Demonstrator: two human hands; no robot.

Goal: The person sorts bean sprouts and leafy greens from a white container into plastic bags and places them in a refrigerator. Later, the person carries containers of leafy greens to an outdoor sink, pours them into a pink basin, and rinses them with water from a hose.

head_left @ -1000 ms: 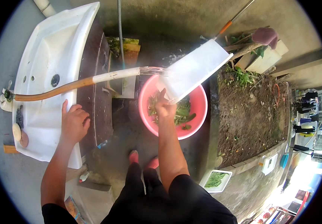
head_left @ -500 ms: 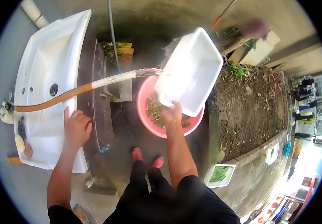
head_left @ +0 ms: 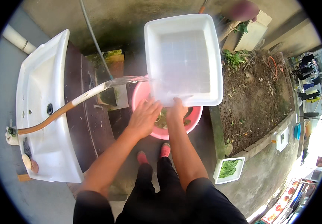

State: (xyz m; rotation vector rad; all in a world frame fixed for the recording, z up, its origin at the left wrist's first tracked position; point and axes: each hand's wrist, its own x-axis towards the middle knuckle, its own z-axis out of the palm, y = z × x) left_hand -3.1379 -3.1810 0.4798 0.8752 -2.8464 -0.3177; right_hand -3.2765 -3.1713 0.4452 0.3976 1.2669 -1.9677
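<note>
My right hand [head_left: 177, 111] grips the near edge of a white rectangular plastic tub [head_left: 185, 59], its fingers hidden beneath. The tub hangs over a pink basin [head_left: 192, 121] with leafy greens [head_left: 161, 122] in it. Next to the tub's near left corner is my left hand [head_left: 145, 117], fingers stretched out and holding nothing; whether the fingertips touch the tub I cannot tell. Water [head_left: 129, 79] pours from a tan hose with a white end [head_left: 90, 93] against the tub's left side.
A white sink [head_left: 43, 93] stands at the left, with a dark ledge [head_left: 80, 108] beside it. On the right are a soil bed [head_left: 256, 100] and a white tray of green leaves [head_left: 229, 168]. A thin grey pipe [head_left: 94, 37] leans at the back.
My left hand has left the sink's edge and come right, beside the tub. The tub has turned from tilted to nearly level, its open side facing me more.
</note>
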